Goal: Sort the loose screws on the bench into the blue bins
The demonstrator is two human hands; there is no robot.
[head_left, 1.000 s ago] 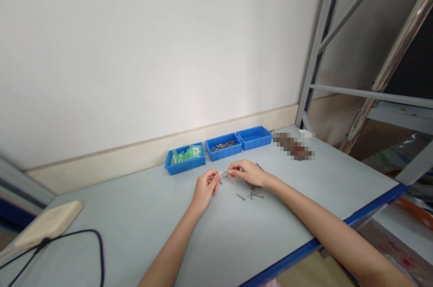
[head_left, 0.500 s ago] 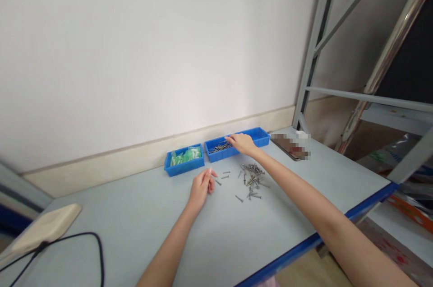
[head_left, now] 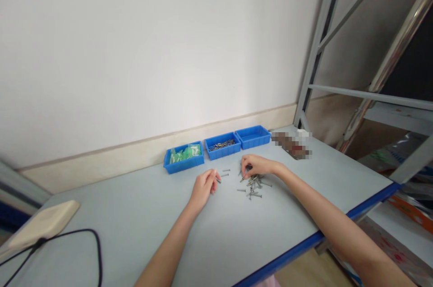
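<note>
A blue-edged workbench (head_left: 142, 233) is standing against a white wall, three blue plastic bins (head_left: 222, 146) lining its back edge. Loose steel nails (head_left: 253, 185) are lying in a heap on the bench top, just in front of the bins, with the right hand (head_left: 260, 166) resting on the heap, fingers (head_left: 246, 159) curled down, any grip hidden. The left hand (head_left: 204, 189) is lying near the heap, its fingertips (head_left: 214, 173) pinching a small nail (head_left: 218, 179).

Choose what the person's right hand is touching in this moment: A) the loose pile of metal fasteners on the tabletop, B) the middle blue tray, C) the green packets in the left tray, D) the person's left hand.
A: the right hand has its fingers at the far edge of the loose pile of metal fasteners.
</note>
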